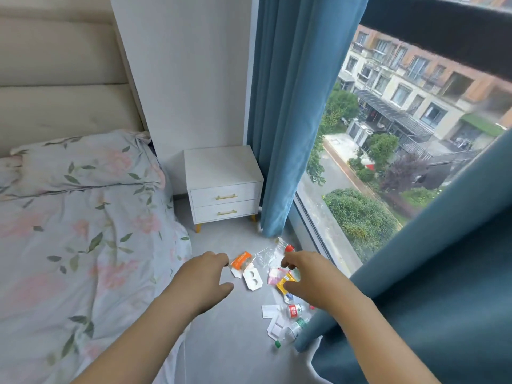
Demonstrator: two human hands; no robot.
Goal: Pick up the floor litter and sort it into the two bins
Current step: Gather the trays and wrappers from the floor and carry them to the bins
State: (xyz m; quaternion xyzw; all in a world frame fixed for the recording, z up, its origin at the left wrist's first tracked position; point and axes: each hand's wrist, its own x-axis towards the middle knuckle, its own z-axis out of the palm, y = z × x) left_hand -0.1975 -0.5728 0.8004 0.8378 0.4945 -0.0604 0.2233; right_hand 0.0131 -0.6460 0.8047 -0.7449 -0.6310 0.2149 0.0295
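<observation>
Left hand point(206, 275) has its fingers loosely spread and curled downward, holding nothing, tips just beside an orange-and-white carton point(241, 261) lying on the grey floor point(221, 342). Right hand point(307, 275) likewise spread and empty, thumb and forefinger apart over a yellow sachet point(285, 282) and a pink wrapper point(274, 274). Between the hands: a flattened white card with two holes point(252, 279). Beyond the right hand, a crumpled clear plastic bag point(266, 257) and a red bottle cap point(289, 248). Nearer the person, a crushed plastic bottle with red label point(294, 311), white paper scraps point(273, 317), and a second bottle with green cap point(291, 332) by the teal curtain's point(415, 314) hem. White nightstand point(223, 184) stands in the corner; bed with floral duvet point(83, 245) to the left.
</observation>
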